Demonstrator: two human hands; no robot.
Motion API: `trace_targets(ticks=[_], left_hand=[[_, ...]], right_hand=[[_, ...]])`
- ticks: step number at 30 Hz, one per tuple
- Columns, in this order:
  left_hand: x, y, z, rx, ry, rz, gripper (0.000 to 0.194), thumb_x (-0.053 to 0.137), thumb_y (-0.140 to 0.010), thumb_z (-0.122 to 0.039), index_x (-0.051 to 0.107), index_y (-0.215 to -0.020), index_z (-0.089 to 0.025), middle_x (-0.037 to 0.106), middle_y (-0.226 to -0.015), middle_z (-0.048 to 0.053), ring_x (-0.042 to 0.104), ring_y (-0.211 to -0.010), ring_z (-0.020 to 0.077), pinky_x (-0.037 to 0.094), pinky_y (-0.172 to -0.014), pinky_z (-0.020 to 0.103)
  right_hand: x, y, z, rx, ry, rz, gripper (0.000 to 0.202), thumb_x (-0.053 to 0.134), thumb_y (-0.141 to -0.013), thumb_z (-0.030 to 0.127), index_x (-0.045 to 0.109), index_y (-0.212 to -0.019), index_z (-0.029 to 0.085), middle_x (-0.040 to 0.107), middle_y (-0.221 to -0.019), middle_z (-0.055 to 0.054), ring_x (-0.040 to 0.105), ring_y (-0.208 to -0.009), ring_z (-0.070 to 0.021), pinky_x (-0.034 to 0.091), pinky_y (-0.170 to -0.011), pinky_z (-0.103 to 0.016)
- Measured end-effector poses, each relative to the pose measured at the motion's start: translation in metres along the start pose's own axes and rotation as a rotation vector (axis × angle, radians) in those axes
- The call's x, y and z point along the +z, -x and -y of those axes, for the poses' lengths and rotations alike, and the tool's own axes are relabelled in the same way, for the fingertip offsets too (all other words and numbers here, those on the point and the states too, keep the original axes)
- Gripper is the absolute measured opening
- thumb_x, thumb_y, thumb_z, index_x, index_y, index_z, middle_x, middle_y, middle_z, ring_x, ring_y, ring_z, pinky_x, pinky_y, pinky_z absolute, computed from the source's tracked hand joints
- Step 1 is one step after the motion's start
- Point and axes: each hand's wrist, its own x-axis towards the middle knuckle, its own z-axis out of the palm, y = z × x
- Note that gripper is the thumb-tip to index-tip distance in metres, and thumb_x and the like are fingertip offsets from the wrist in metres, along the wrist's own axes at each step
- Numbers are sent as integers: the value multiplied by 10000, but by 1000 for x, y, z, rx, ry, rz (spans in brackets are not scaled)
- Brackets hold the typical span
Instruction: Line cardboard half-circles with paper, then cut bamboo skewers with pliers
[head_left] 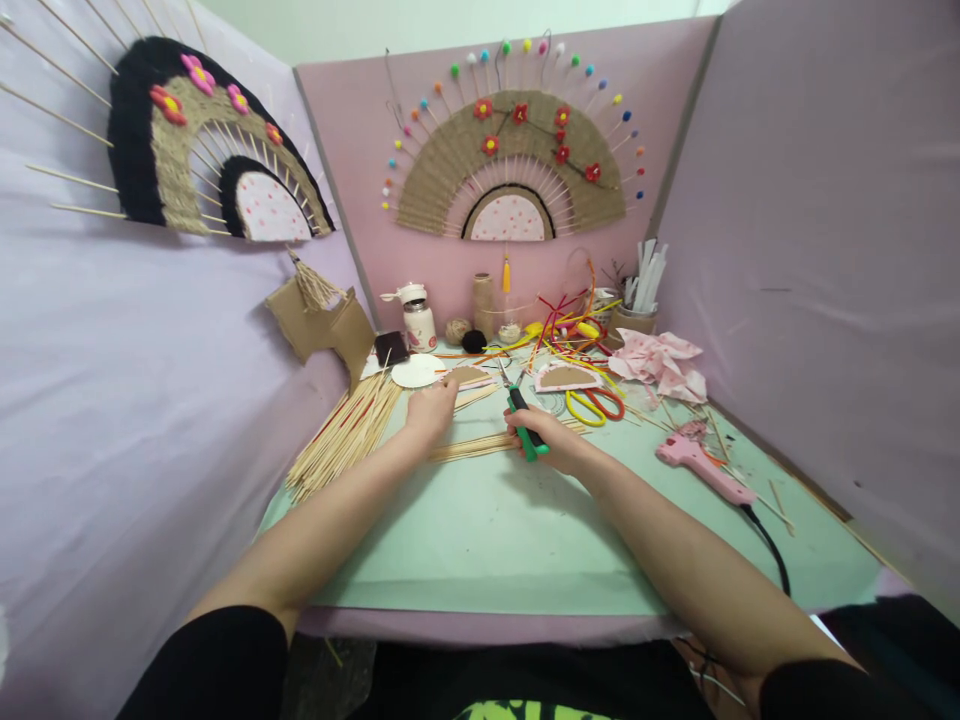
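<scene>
My right hand (534, 428) is closed around green-and-black pliers (523, 415), whose jaws point up and away, slightly open. To the left, my left hand (433, 410) has its fingers pressed together beside a cardboard half-circle (469, 376); what it pinches, if anything, is too small to make out. A row of thin wooden sticks (472, 448) lies on the table just in front of both hands. Past the pliers rests a second half-circle (568, 377) with a pink-and-white edge.
On the green table (480, 550), a large bundle of sticks (345, 440) lies left. Scissors (595, 405) sit behind my right hand. A pink glue gun (705, 467) with a black cord is at right. A white bottle (418, 318) and pink cloth (660, 362) stand farther back.
</scene>
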Motion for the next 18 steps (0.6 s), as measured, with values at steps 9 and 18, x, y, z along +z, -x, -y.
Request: trace_targets(ticks=[9,18], left_hand=[[-13,6,-2,-1,-42,-18,365,325,-888,-73,502,-1206,-104,642,-1018,209,656,-940,281,500,-756,389],[-14,4,-7,24,-63,-12,367,321,-895,-85,500,-1215,-106,651,-1041,204,664,-904,273,506,-740,385]], right_hand=[[2,2,2,5,-18,-2,261,639,-617,322,482,-786,200,521,-667,28,461,-533,-90,330,-445,-218],[3,0,-3,-4,-8,-20,240,629,-629,307,447,-750,208,457,-595,51,363,-461,-73,296,-404,-214]])
